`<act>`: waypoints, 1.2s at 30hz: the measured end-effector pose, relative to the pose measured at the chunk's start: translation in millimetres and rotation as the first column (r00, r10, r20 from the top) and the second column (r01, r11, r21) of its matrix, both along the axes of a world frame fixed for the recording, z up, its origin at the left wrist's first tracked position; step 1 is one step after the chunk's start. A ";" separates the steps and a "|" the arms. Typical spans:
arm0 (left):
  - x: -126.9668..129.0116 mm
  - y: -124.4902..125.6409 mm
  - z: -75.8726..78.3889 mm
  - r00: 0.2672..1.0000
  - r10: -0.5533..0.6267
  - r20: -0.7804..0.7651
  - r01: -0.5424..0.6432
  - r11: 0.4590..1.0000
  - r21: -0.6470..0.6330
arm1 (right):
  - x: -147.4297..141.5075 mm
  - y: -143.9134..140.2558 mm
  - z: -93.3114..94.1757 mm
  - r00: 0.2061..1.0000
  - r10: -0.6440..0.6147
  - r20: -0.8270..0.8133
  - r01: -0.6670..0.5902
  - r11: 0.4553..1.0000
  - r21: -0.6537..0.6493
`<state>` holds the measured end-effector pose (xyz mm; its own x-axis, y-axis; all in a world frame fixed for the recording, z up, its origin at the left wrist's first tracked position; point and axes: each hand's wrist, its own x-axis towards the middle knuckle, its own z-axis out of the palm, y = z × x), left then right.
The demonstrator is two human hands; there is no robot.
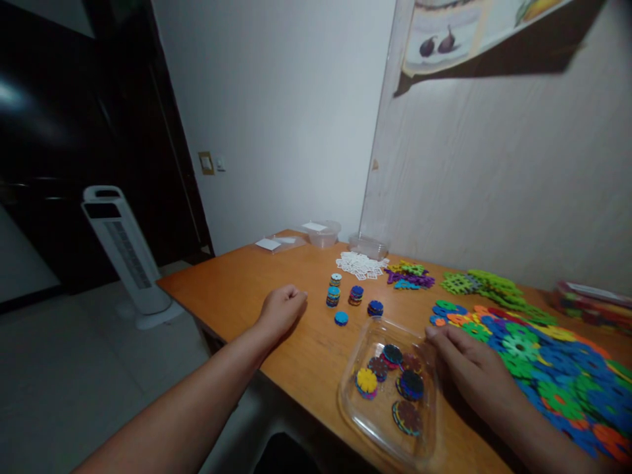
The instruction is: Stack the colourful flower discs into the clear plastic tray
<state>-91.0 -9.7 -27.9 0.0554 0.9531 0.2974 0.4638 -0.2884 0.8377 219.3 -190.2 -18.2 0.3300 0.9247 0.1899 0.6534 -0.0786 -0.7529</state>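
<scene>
Left hand (282, 308): fingers curled shut, resting on table (237, 289), centre frame. Right hand (471, 365): fingers flat together, steadying tray (355, 355) of discs (409, 384), lower right.

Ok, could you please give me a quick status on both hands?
Left hand fisted on table. Right hand flat beside clear tray. Nothing between.
</scene>
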 end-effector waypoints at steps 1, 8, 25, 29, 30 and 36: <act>2.1 6.2 -0.8 0.999 0.027 -0.020 -0.027 1.000 0.005 | 2.0 -0.1 0.1 1.000 -0.010 0.007 0.010 1.000 0.016; 11.0 37.5 1.3 0.960 0.135 -0.246 -0.139 0.990 0.002 | 7.1 -2.9 6.7 0.995 -0.090 0.034 0.084 0.984 0.156; 20.3 39.8 11.4 0.878 0.123 -0.463 -0.141 0.990 -0.004 | -80.7 66.7 97.5 0.648 0.426 0.631 -0.344 0.903 -0.256; 20.8 37.6 12.7 0.869 0.115 -0.482 -0.137 0.991 -0.010 | -101.6 94.4 93.3 0.545 0.493 0.678 -0.291 0.870 -0.399; 21.0 36.9 13.3 0.868 0.112 -0.484 -0.135 0.991 -0.014 | -104.1 99.7 90.0 0.536 0.498 0.682 -0.280 0.867 -0.413; 22.4 34.5 15.0 0.867 0.111 -0.485 -0.138 0.990 -0.020 | -109.9 116.3 76.9 0.480 0.526 0.702 -0.233 0.848 -0.476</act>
